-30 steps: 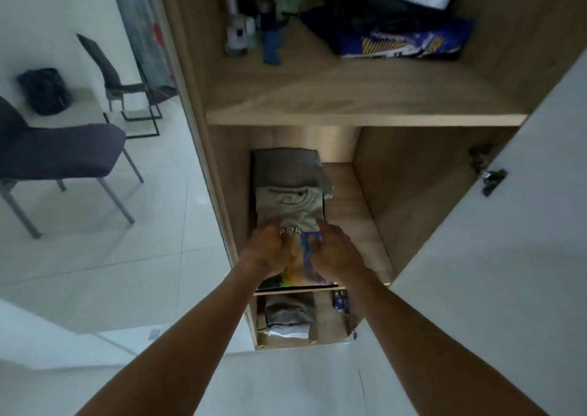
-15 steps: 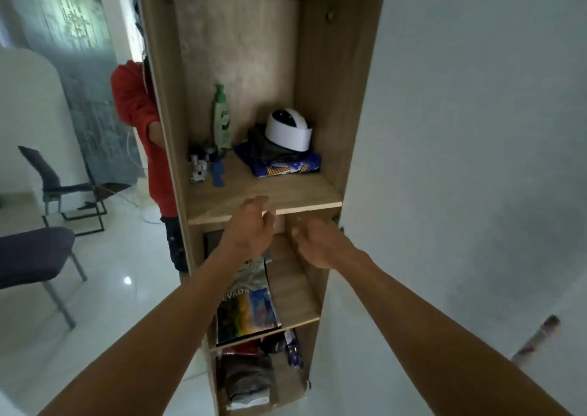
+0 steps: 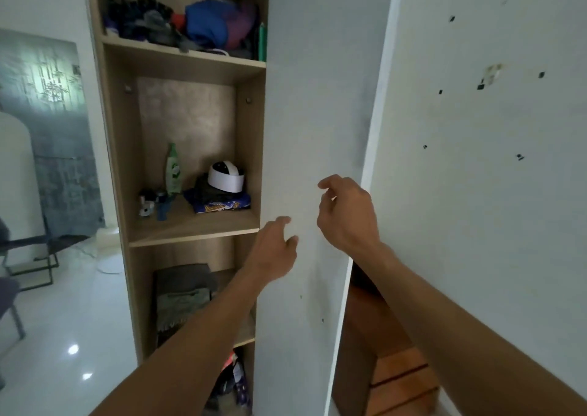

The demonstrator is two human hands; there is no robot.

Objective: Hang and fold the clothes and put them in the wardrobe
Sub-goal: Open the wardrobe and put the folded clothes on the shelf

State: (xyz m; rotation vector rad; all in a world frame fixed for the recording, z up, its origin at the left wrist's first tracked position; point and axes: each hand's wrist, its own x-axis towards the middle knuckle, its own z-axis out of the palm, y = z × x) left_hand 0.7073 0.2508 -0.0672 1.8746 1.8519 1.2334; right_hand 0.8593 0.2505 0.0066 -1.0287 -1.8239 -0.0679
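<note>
White door panel fills the middle of the frame, and both hands are up against it. Left hand sits at centre, fingers loosely curled and apart, holding nothing, its fingertips close to the door's face; whether they touch it is hard to tell. Right hand is just right of it and a little higher, fingers hooked and spread, empty too, hovering at the door's right edge near the dark gap that opens onto a wooden interior at lower right.

Left of centre, the open wardrobe column shows its shelves. The folded clothes sit stacked on the lower shelf, grey and olive pieces one on the other, partly hidden behind the left forearm. Above them, the middle shelf carries a green bottle, a white cap on a blue patterned cloth and some small items. The top shelf holds a heap of dark and blue garments.

So the folded pile looks delivered, and the step in hand reads as working this door, either swinging it or reaching past it to the next section. The next move calls for a firm hold on that right edge, and clearing the left forearm from the shelf opening before the panel swings.
</note>
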